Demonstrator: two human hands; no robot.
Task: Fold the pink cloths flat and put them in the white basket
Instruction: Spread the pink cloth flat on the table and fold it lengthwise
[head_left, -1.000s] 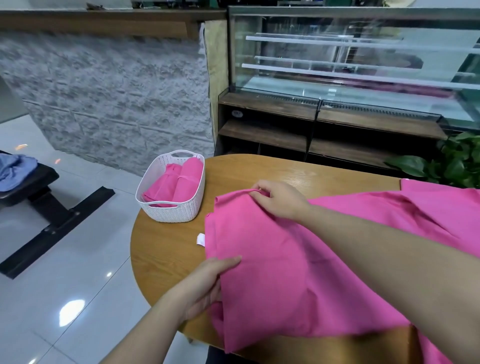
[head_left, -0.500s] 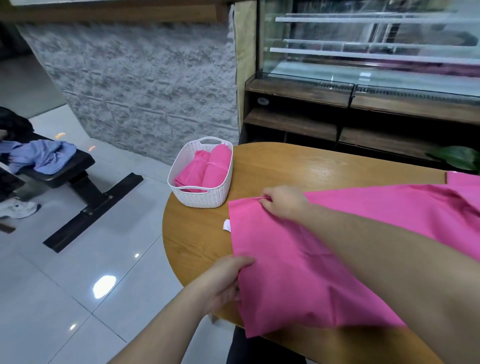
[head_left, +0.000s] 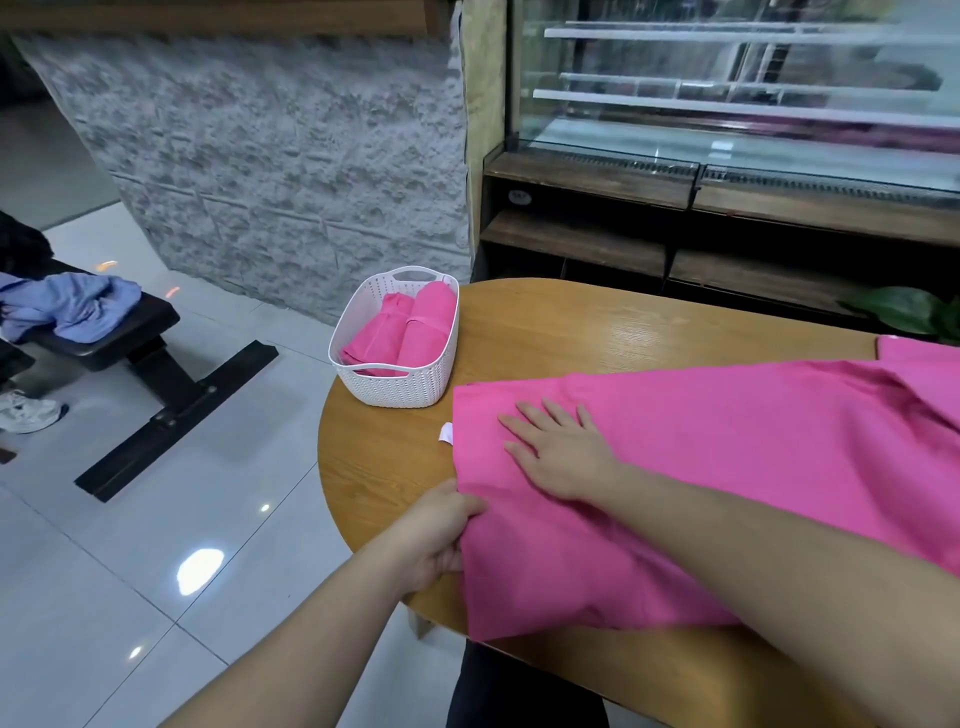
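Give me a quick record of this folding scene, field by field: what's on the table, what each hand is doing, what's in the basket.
surface: round wooden table
cloth in work: pink cloth spread on the table
right hand: fingers straight, pressing flat on the cloth
left hand: grips the cloth's near left edge
white basket: at the table's far left edge, holding folded pink cloths
white tag: at the cloth's left edge

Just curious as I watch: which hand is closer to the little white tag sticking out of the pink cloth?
Right. The right hand lies flat on the pink cloth, just beside the white tag. The left hand grips the cloth's edge nearer the person, farther from the tag.
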